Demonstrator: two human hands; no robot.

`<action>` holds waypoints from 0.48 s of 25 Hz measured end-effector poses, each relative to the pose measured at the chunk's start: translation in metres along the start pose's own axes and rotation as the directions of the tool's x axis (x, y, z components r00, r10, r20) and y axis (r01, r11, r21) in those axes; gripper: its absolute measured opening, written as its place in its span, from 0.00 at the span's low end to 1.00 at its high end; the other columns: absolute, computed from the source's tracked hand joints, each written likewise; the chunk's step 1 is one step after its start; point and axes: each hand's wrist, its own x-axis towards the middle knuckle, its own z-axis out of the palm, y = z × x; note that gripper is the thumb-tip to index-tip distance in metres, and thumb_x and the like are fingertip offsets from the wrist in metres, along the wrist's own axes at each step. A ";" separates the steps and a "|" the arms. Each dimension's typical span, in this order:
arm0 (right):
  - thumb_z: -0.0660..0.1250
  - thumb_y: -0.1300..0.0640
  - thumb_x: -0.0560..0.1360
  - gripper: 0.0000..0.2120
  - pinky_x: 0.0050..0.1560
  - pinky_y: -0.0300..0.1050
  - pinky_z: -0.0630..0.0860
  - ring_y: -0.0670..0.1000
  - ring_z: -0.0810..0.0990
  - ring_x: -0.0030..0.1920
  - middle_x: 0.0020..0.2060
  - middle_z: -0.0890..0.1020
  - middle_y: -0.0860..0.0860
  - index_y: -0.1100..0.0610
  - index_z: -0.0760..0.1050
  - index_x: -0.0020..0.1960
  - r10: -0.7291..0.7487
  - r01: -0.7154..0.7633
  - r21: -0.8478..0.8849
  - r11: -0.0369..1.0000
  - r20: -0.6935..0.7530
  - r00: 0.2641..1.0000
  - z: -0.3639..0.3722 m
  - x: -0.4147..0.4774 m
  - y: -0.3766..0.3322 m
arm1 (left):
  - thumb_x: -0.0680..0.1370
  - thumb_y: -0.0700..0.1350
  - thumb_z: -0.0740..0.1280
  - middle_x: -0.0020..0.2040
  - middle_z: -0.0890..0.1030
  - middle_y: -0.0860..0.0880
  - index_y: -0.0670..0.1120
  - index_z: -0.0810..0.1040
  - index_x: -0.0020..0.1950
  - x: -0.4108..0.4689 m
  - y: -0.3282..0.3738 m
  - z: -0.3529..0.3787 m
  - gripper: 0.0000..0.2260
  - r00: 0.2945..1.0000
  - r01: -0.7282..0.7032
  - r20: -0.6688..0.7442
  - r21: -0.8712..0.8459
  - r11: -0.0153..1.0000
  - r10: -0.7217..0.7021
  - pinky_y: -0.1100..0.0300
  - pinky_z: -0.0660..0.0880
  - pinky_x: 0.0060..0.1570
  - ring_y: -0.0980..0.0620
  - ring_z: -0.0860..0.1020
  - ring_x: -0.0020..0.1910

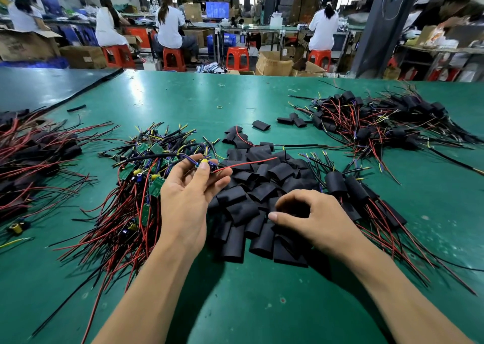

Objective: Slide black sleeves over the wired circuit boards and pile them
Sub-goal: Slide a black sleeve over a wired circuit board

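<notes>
My left hand point(190, 194) holds a wired circuit board point(203, 163) between thumb and fingers, its red wire point(246, 163) and black lead trailing sideways above the table. My right hand point(309, 216) reaches into the heap of loose black sleeves point(251, 186) in front of me, its fingers curled around one sleeve point(294, 208), thumb tip at the sleeve's left. A tangle of bare green boards with red and black wires point(141, 176) lies left of the sleeves. A few sleeved boards point(348, 189) lie just right of my right hand.
A big pile of sleeved boards point(379, 123) fills the far right of the green table point(183, 100); another pile point(31, 155) lies at the left edge. A few stray sleeves point(262, 125) sit mid-table. Seated workers, red stools and boxes are beyond the far edge.
</notes>
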 end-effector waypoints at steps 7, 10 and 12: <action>0.73 0.36 0.68 0.17 0.58 0.44 0.71 0.41 0.74 0.52 0.44 0.78 0.35 0.43 0.80 0.51 -0.023 0.041 -0.200 0.979 0.092 0.995 -0.001 0.000 -0.001 | 0.79 0.30 0.60 0.42 0.83 0.41 0.42 0.71 0.49 0.000 -0.003 -0.001 0.08 0.991 0.134 0.021 -0.024 0.991 -0.133 0.52 0.82 0.49 0.41 0.84 0.41; 0.74 0.44 0.72 0.09 0.52 0.39 0.71 0.41 0.76 0.49 0.42 0.80 0.38 0.45 0.81 0.49 -0.051 0.054 -0.163 0.985 0.017 0.999 0.002 0.000 0.000 | 0.77 0.28 0.64 0.44 0.82 0.38 0.43 0.70 0.45 -0.002 -0.005 0.000 0.11 0.982 0.185 0.025 0.010 0.983 -0.185 0.53 0.82 0.48 0.43 0.84 0.40; 0.73 0.48 0.75 0.05 0.51 0.37 0.72 0.42 0.79 0.46 0.41 0.82 0.40 0.48 0.82 0.49 -0.072 0.062 -0.075 0.995 -0.140 0.988 0.003 0.001 0.000 | 0.76 0.27 0.66 0.44 0.82 0.37 0.44 0.69 0.44 -0.004 -0.007 0.001 0.13 0.982 0.187 0.034 0.043 0.982 -0.188 0.54 0.83 0.48 0.44 0.84 0.39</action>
